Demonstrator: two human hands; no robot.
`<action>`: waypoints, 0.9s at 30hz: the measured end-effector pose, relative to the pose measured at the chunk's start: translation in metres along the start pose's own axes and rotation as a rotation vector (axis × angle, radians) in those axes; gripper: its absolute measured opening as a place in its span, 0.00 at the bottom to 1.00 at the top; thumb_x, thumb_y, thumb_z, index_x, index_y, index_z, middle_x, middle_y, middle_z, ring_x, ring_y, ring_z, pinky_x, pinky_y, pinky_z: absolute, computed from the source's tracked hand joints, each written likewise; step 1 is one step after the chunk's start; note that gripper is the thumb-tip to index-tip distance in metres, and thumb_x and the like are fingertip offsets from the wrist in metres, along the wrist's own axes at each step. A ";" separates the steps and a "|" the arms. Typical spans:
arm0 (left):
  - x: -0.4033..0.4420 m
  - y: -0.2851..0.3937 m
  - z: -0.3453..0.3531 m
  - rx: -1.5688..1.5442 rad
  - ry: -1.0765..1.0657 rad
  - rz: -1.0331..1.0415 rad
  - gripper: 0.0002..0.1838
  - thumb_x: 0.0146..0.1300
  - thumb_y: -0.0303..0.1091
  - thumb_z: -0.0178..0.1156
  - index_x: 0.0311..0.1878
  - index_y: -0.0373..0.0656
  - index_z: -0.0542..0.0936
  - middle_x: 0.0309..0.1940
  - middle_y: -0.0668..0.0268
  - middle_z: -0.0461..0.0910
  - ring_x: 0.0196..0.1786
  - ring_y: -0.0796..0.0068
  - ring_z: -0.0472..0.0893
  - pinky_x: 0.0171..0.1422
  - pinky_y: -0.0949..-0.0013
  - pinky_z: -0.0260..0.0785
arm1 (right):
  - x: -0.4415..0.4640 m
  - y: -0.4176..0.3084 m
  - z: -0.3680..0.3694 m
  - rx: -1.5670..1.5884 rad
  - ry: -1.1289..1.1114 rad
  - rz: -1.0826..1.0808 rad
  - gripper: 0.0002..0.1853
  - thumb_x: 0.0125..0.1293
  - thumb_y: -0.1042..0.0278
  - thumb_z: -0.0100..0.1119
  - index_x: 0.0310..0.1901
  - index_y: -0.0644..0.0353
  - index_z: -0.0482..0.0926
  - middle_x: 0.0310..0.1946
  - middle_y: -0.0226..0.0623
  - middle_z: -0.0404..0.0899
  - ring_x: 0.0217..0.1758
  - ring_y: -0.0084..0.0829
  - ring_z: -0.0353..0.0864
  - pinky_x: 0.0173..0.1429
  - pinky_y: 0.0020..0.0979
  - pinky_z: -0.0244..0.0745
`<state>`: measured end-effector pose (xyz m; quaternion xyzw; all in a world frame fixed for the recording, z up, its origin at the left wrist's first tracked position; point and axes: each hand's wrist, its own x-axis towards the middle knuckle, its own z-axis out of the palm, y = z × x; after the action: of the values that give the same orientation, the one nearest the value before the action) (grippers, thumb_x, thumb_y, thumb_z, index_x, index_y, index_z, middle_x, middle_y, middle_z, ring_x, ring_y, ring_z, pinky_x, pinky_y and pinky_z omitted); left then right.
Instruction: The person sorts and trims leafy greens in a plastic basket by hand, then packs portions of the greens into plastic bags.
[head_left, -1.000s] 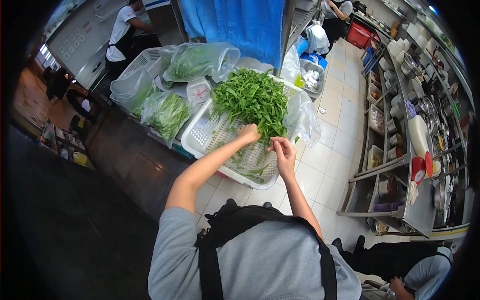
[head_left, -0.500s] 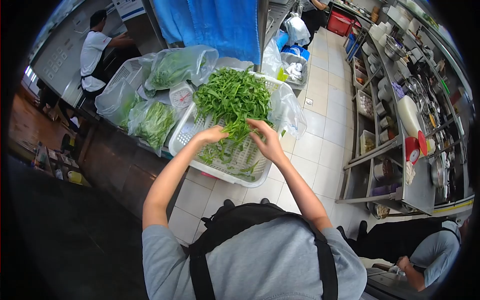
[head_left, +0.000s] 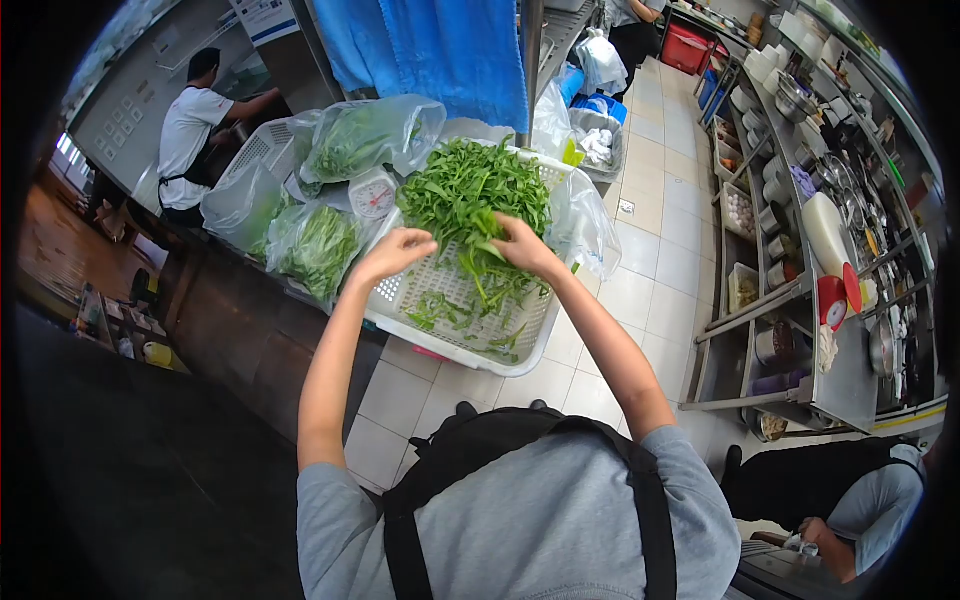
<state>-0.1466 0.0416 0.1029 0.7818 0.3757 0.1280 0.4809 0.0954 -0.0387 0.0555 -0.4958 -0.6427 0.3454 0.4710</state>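
A white perforated basket (head_left: 455, 348) holds a heap of leafy greens (head_left: 475, 190) toward its far side, with loose bits scattered on its near floor. My right hand (head_left: 522, 247) is closed on some of the leaves at the heap's near edge, stems hanging below it. Over the basket's left side is my left hand (head_left: 400, 252), raised, fingers bent and apart, with nothing visible in it. A dial scale (head_left: 374, 195) stands just beyond the left rim. Clear plastic bags of greens (head_left: 318, 245) lie to the left.
Another clear bag (head_left: 583, 225) hangs over the basket's right rim. A blue cloth (head_left: 430, 60) hangs behind. Metal shelving (head_left: 760, 300) with pots runs along the right. One person (head_left: 190, 135) works at the back left, another (head_left: 830, 495) at the lower right.
The left hand has come off the greens and moved up and left. The right hand has stayed at the heap and now has leaves in its fingers. The camera view has shifted.
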 end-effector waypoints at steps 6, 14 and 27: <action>-0.007 0.011 0.058 0.022 -0.183 -0.059 0.41 0.47 0.46 0.69 0.60 0.33 0.64 0.51 0.48 0.72 0.50 0.61 0.75 0.51 0.64 0.69 | 0.002 -0.023 0.005 0.409 0.147 0.215 0.19 0.58 0.75 0.55 0.52 0.66 0.69 0.43 0.36 0.77 0.43 0.22 0.74 0.48 0.25 0.70; -0.009 0.004 0.093 -0.500 0.244 0.072 0.38 0.49 0.30 0.67 0.62 0.33 0.59 0.45 0.53 0.73 0.38 0.71 0.80 0.35 0.73 0.73 | 0.000 -0.007 0.018 0.599 0.362 0.289 0.14 0.59 0.73 0.57 0.47 0.64 0.72 0.40 0.33 0.78 0.40 0.22 0.76 0.43 0.26 0.73; -0.001 0.001 0.091 0.103 0.614 0.364 0.16 0.51 0.20 0.59 0.46 0.32 0.76 0.35 0.57 0.74 0.35 0.63 0.77 0.38 0.67 0.69 | -0.021 -0.029 0.028 0.623 0.035 0.467 0.24 0.61 0.63 0.58 0.56 0.62 0.62 0.45 0.36 0.73 0.46 0.24 0.72 0.44 0.27 0.73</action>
<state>-0.0954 -0.0191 0.0580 0.7841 0.3632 0.4216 0.2749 0.0607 -0.0661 0.0676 -0.4676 -0.3688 0.6135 0.5187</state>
